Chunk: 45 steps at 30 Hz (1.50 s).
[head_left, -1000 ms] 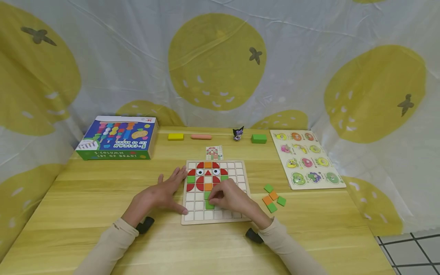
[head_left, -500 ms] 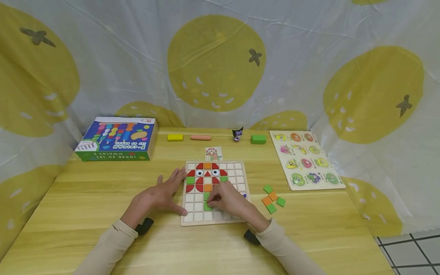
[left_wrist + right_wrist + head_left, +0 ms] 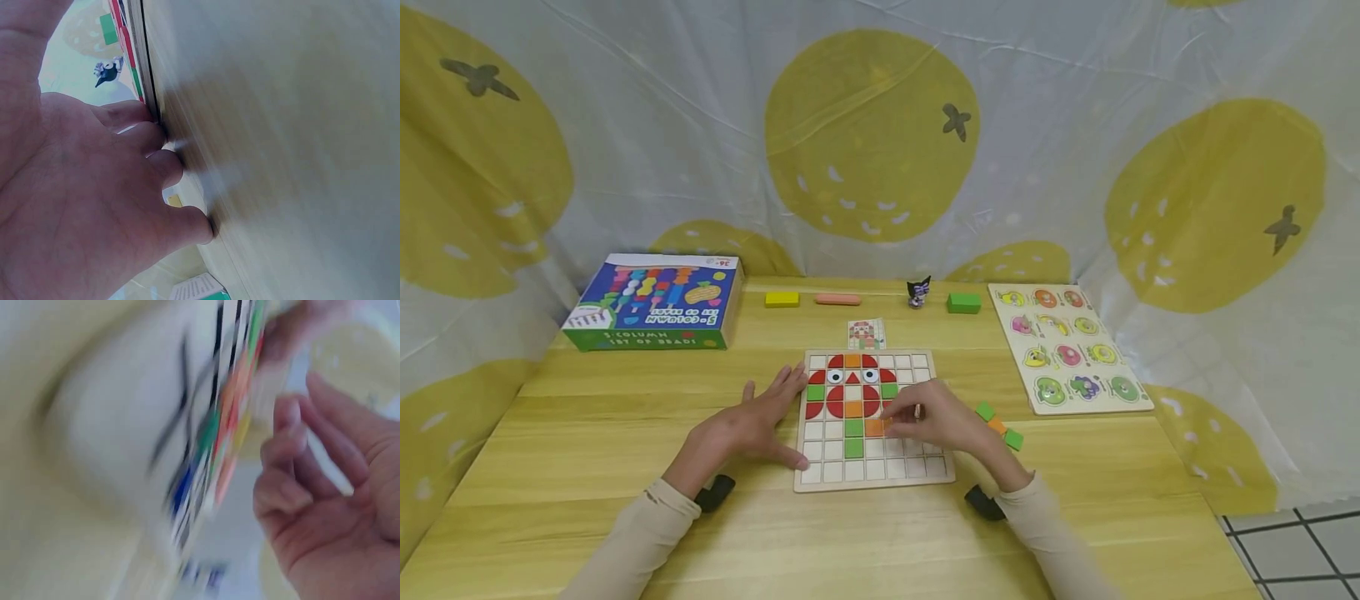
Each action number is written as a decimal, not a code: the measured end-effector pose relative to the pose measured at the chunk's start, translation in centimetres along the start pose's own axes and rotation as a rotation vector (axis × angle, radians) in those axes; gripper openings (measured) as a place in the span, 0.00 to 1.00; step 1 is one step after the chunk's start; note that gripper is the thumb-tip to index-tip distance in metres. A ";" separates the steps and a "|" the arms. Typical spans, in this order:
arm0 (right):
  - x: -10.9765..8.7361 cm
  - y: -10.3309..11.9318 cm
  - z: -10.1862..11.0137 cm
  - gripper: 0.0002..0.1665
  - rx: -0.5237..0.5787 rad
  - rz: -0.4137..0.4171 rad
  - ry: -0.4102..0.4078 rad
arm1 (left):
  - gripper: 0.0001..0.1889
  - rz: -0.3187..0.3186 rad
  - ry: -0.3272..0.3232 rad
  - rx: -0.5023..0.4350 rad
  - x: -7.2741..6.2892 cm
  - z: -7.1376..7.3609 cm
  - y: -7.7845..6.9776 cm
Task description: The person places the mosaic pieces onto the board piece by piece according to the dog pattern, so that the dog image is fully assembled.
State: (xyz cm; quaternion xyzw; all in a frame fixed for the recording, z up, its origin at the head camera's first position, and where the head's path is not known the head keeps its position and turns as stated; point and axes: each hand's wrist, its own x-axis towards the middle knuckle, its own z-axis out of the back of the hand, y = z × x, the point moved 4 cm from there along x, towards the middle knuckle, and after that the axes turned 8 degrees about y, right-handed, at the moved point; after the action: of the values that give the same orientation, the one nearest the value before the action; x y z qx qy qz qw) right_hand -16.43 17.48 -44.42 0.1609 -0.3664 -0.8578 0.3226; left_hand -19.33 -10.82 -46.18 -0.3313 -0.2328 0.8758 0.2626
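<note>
A pale wooden grid board [image 3: 834,472] lies on the table, bearing red, green and orange pieces and two round eyes. My right hand [image 3: 936,417] is over the board's right half, thumb and forefinger pinching the right edge of an orange square tile [image 3: 875,427]. That tile is beside the upper of two green tiles [image 3: 853,447]. My left hand [image 3: 747,429] spreads along the board's left edge, fingertips and thumb touching it. In the left wrist view, the left hand's fingers [image 3: 165,167] reach the board's side. The right wrist view is blurred; the right hand [image 3: 331,481] has bent fingers.
Loose green tiles [image 3: 1014,439] and an orange tile [image 3: 996,426] lie right of the board, partly behind the right wrist. A picture card [image 3: 867,333] is just beyond the board. A bead-set box [image 3: 655,304], small blocks, a figurine [image 3: 917,292] and a fruit puzzle [image 3: 1063,348] stand around.
My right hand has left the green tiles and now is farther right, at an orange tile that is newly on the board. The left hand stays in place.
</note>
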 end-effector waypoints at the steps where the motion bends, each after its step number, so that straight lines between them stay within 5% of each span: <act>1: -0.8 -0.7 0.8 0.08 -0.005 0.001 -0.008 | 0.70 0.000 0.000 -0.001 0.0 0.0 0.0; 9: -7.3 -5.4 3.7 0.13 0.012 -0.131 -0.065 | 0.71 -0.003 -0.006 -0.009 -0.1 0.3 -0.2; 15: -9.3 -6.5 4.6 0.17 -0.065 -0.206 -0.102 | 0.71 -0.012 -0.006 -0.009 -0.1 0.3 0.2; 22: -9.8 -6.9 4.9 0.13 -0.078 -0.269 -0.091 | 0.71 -0.019 -0.007 -0.012 0.1 0.2 0.1; 38: -10.2 -7.5 4.9 0.11 -0.098 -0.200 -0.033 | 0.71 -0.020 -0.006 -0.010 0.1 0.0 0.1; 45: -8.2 -5.0 4.3 0.09 -0.052 -0.183 -0.032 | 0.72 -0.019 -0.002 -0.010 0.1 -0.1 0.1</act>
State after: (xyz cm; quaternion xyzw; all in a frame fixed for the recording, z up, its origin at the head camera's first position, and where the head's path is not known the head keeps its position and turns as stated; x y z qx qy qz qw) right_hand -14.79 27.86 -44.83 0.1714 -0.3330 -0.8953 0.2410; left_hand -19.37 -10.84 -46.32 -0.3296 -0.2408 0.8723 0.2692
